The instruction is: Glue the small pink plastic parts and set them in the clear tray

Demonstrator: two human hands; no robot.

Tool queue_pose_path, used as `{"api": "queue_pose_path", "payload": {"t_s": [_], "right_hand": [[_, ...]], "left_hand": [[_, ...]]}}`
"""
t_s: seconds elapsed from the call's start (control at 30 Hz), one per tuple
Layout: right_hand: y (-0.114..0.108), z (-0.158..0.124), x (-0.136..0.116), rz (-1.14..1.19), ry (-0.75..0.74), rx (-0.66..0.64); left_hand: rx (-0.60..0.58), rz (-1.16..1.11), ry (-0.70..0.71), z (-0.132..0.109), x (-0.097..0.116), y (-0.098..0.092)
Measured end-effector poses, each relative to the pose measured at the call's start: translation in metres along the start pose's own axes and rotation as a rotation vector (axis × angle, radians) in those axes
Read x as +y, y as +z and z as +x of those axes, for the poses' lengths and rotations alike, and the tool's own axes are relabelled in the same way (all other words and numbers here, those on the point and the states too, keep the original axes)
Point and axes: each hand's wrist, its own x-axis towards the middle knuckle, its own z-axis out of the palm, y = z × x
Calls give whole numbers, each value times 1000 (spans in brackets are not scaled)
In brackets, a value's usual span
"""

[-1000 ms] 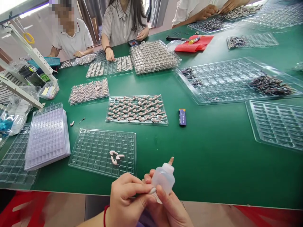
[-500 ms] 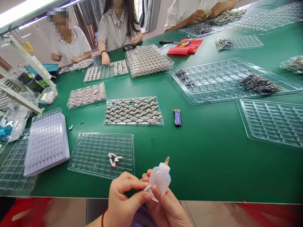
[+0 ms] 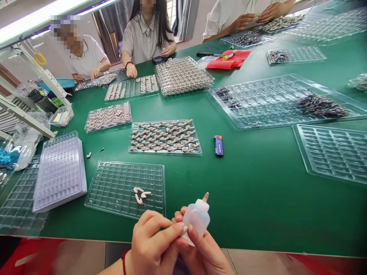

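My right hand (image 3: 207,250) is wrapped round a small translucent squeeze bottle (image 3: 195,218) with a white cap and a brownish tip pointing up and away. My left hand (image 3: 155,237) pinches a small white earphone shell (image 3: 185,230) against the bottle's near side, touching my right thumb. Fingers hide most of the shell. Just beyond my left hand lies a clear compartment tray (image 3: 114,181). On it rest several pale pink earphone shells (image 3: 138,199), grouped near its right side.
A tray filled with pink earphone shells (image 3: 164,136) lies ahead, beside a blue lighter-sized box (image 3: 218,146). Stacked empty trays (image 3: 60,172) stand left. A large clear tray (image 3: 263,101) holds dark wired parts at right. Co-workers sit across the green table (image 3: 258,191).
My left fingers have closed further over the earphone shell, hiding more of it. The bottle stays in my right hand. The whole view has shifted slightly.
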Motion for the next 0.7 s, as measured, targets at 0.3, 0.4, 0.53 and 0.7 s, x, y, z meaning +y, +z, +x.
{"api": "queue_pose_path", "payload": {"t_s": [0.3,0.4,0.53,0.7], "right_hand": [[-5,24,-67,-59,-394,296],[-12,30,-83,-70,-471,338],[-23,34,-84,-103,-518,308],[-27,35,-84,-154,-506,239]], "left_hand": [[47,223,-161,110,-105,-32],[54,324,-227,165,-167,-36],[-73,430,-320,206,-219,-32],[-302,503,-391,221,-235,-31]]}}
